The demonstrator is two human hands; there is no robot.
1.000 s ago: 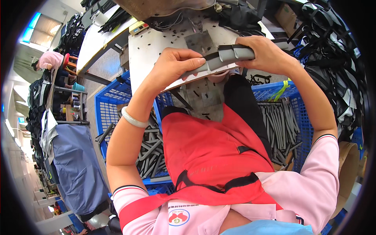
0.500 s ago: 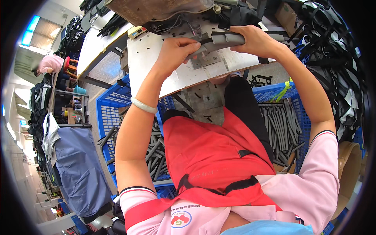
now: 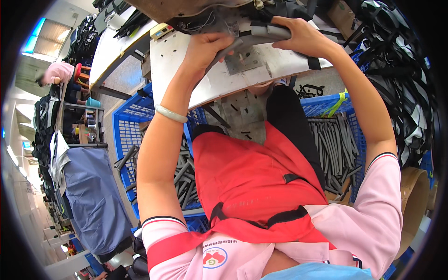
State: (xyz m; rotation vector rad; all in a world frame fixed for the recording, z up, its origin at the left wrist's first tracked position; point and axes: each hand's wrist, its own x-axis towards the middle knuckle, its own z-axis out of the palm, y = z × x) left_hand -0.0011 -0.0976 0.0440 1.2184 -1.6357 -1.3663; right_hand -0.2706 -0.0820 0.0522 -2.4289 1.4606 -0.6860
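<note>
A grey padded strip with black webbing (image 3: 267, 33) stretches between my two hands above the white work table. My left hand (image 3: 207, 50) is closed around its left end, thumb on top, and a grey length hangs down beside the wrist. At the other side my right hand (image 3: 305, 41) grips the strip between thumb and fingers. More black webbing trails to the right, past that hand. Beneath the strip lies a metal plate (image 3: 243, 64) set into the table, and the dusty brown sewing machine (image 3: 186, 8) stands just beyond my left hand.
Blue crates with grey foam pieces flank my legs, left (image 3: 125, 122) and right (image 3: 353, 122). Black straps (image 3: 396, 84) hang in a mass at the far right. Small dark scraps lie on the white table (image 3: 170, 70). A co-worker (image 3: 59, 73) sits at the far left.
My left hand has moved slightly up and left, and a grey length now hangs along its wrist. The strip has shifted a little upward, with my right hand still gripping it.
</note>
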